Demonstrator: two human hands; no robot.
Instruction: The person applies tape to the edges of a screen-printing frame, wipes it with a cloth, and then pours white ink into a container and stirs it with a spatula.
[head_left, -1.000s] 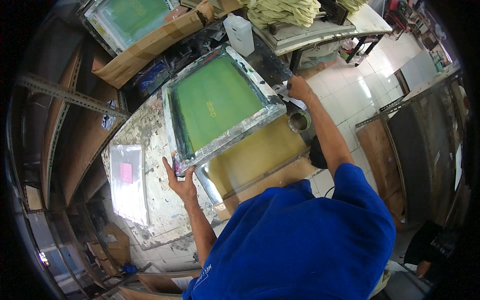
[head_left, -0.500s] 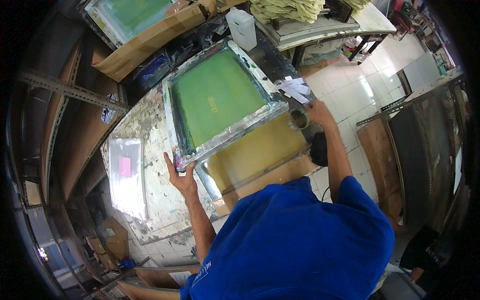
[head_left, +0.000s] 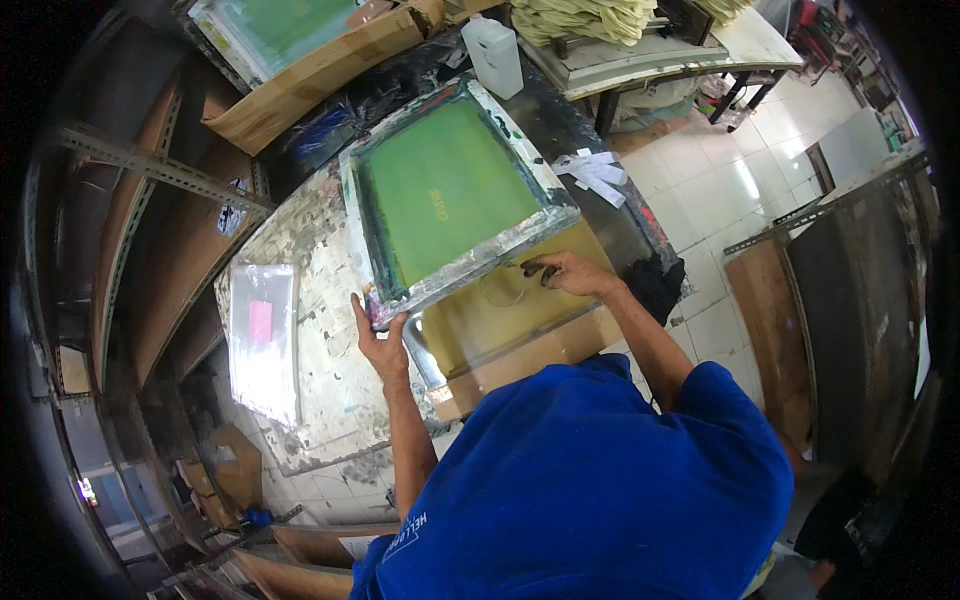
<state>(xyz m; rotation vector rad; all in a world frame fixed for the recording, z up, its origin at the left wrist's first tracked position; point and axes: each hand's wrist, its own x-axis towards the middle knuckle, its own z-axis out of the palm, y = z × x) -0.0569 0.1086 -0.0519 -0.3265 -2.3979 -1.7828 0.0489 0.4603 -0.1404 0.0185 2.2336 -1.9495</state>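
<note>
While the left hand has the near-left corner of the green screen between spread thumb and fingers, a grip no wider than that corner, the best care would be to keep the corner steady and the frame from twisting. The screen is in front of the person, over the dark and paint-flecked tabletop, its near rail crossing above part of the amber panel. The right hand, its fingertips dark, is half curled over that panel; a faint, clear round shape shows just beside it, and I cannot tell whether the fingers have hold of it. Slow, level movement would suit there, with the stained fingers kept off both mesh and rail. Close to the screen's far-right corner stands a white jug, easily knocked if the frame swings that way; paper strips lie beside the right rail, and a black cloth lies near the right forearm. To the left are clear sheets bearing a pink card, and beyond them shelving limits room on that side.
</note>
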